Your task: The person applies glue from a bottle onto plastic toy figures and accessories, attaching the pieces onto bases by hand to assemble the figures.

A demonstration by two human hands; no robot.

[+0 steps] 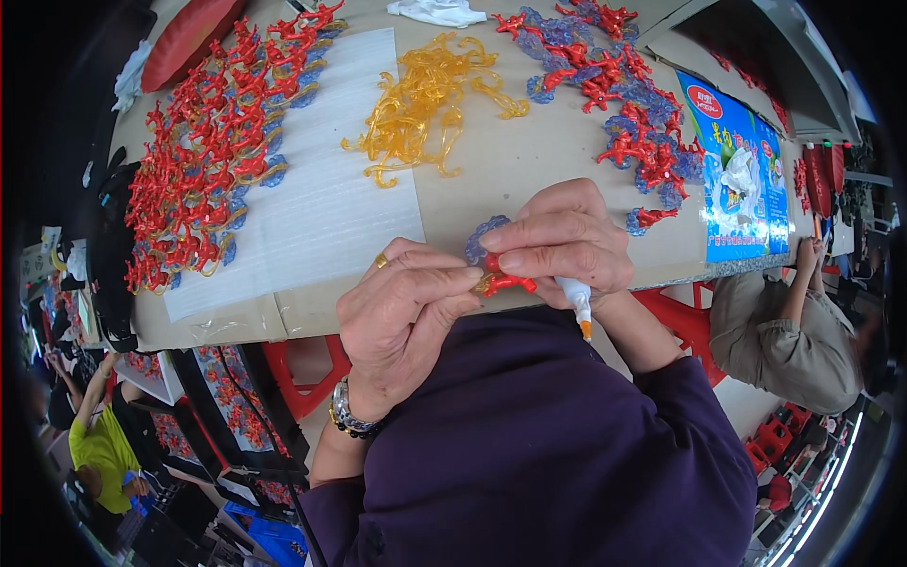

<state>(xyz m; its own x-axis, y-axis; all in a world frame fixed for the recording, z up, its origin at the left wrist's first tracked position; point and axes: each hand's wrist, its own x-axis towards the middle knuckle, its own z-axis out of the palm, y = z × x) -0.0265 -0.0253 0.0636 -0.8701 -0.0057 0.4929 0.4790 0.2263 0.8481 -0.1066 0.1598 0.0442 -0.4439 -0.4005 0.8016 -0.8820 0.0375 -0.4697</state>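
Note:
Just above the table's near edge, my right hand grips a small red figurine with a translucent purple-blue base. Tucked in the same hand is a white glue bottle, its orange tip pointing down. My left hand is pinched closed against the figurine, with a bit of translucent yellow at its fingertips; most of that piece is hidden. Ahead lies a loose pile of curly yellow translucent plastic parts.
Many red figurines with yellow parts stand in rows at the left, partly on a white foam sheet. More red figurines on purple bases lie at the right, beside a blue printed sheet. A co-worker sits at the right.

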